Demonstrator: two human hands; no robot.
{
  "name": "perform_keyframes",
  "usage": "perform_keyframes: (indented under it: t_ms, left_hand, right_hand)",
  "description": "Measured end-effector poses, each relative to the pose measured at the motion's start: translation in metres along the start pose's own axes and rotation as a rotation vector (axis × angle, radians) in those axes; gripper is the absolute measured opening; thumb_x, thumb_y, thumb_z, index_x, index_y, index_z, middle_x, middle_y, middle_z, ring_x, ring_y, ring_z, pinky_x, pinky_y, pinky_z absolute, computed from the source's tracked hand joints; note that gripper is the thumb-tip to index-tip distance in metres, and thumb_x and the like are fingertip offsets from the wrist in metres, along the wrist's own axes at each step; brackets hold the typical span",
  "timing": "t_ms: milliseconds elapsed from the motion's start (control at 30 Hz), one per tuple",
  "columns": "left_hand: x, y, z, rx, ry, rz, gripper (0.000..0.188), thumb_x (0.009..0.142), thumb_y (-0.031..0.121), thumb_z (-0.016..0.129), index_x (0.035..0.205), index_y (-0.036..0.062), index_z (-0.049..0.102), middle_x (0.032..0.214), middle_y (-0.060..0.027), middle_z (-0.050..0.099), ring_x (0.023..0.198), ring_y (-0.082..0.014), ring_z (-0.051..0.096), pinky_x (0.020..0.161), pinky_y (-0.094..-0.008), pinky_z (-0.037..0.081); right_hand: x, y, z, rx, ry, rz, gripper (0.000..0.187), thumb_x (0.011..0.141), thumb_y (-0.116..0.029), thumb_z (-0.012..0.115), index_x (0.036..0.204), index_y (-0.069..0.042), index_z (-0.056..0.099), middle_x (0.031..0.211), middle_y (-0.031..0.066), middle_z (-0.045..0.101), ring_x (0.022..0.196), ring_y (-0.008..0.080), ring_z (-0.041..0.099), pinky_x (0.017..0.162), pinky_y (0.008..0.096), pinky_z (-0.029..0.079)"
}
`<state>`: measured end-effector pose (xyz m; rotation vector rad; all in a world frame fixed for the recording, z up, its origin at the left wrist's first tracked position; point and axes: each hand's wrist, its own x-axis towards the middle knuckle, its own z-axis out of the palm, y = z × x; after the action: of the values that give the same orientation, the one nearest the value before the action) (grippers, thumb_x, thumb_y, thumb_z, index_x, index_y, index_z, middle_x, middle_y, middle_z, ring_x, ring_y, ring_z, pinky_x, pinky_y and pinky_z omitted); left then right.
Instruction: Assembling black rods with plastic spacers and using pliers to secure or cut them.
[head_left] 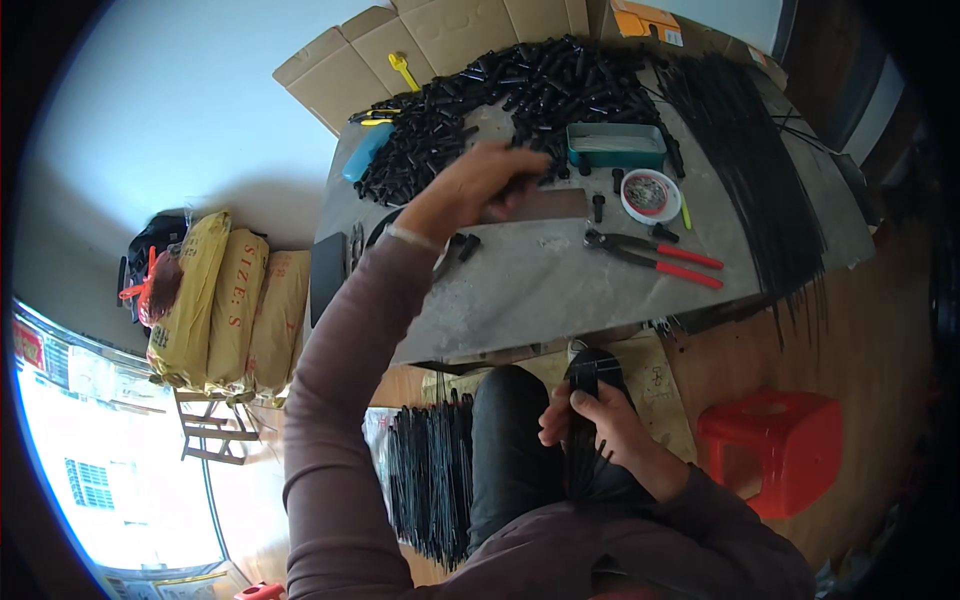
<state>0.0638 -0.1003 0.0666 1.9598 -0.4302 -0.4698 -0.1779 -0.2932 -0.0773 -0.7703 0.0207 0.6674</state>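
My left hand (482,183) reaches over the table at the near edge of a large pile of short black tubular parts (560,82). Its index finger stretches out to the right, the other fingers are bent, and the tips are partly hidden among dark parts. A flat brownish plate (555,205) lies below it. Above my lap, my right hand (612,422) is closed round a bundle of thin black rods (583,445), whose loose ends hang down. At the top of the bundle is a wider black piece (585,376).
Red-handled pincers (655,260), a round white tub (650,196) of small metal bits and a teal box (615,148) stand on the grey table (500,290). Long black rods (740,170) overhang its right edge. More rods (430,480) stand beside my leg. A red stool (775,450) is at right.
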Motion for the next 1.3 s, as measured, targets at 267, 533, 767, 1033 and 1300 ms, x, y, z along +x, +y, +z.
perform_keyframes:
  t_ms: [267,533,767,1033,1300]
  left_hand:
    - [-0.149,-0.043,0.112,-0.709,0.097,-0.154,0.029,0.095,0.028,0.056,0.104,-0.0001,0.059,0.086,-0.0061,0.062,0.071,-0.0136,0.059,0.063,-0.0272,0.050]
    - [-0.198,-0.093,0.192,-1.373,0.417,0.004,0.022,0.093,0.021,0.060,0.106,0.0023,0.060,0.095,-0.0093,0.064,0.085,-0.0181,0.063,0.078,-0.0340,0.052]
    - [-0.200,-0.093,0.186,-1.358,0.297,0.034,0.022,0.092,0.017,0.062,0.109,0.0021,0.060,0.094,-0.0076,0.064,0.085,-0.0173,0.062,0.077,-0.0329,0.051]
    - [-0.193,-0.087,0.184,-1.273,0.256,0.059,0.029,0.090,0.017,0.065,0.115,0.0034,0.059,0.096,-0.0067,0.064,0.086,-0.0164,0.061,0.080,-0.0332,0.052]
    - [-0.191,-0.085,0.181,-1.247,0.289,0.047,0.028,0.088,0.016,0.066,0.113,0.0051,0.060,0.093,-0.0026,0.060,0.085,-0.0147,0.059,0.078,-0.0329,0.051]
  right_hand:
    - [-0.017,-0.001,0.036,-0.019,0.083,-0.012,0.022,0.096,-0.016,0.041,0.111,0.000,0.045,0.092,0.0224,0.064,0.076,0.0346,0.067,0.068,0.0442,0.056]
    - [-0.022,0.020,0.040,-0.241,0.007,-0.153,0.026,0.098,-0.027,0.047,0.109,-0.003,0.049,0.077,0.0105,0.058,0.065,0.0245,0.064,0.061,0.0402,0.057]
    - [-0.028,0.028,0.045,-0.386,0.002,-0.193,0.027,0.096,-0.026,0.053,0.106,-0.001,0.050,0.075,0.0105,0.058,0.063,0.0229,0.063,0.062,0.0391,0.058]
    - [-0.031,0.018,0.050,-0.308,0.039,-0.157,0.028,0.095,-0.026,0.057,0.103,0.000,0.054,0.082,0.0161,0.064,0.068,0.0266,0.068,0.062,0.0338,0.057]
    - [-0.028,0.019,0.049,-0.284,0.049,-0.146,0.027,0.095,-0.026,0.056,0.105,-0.001,0.054,0.084,0.0171,0.065,0.071,0.0274,0.068,0.063,0.0337,0.056]
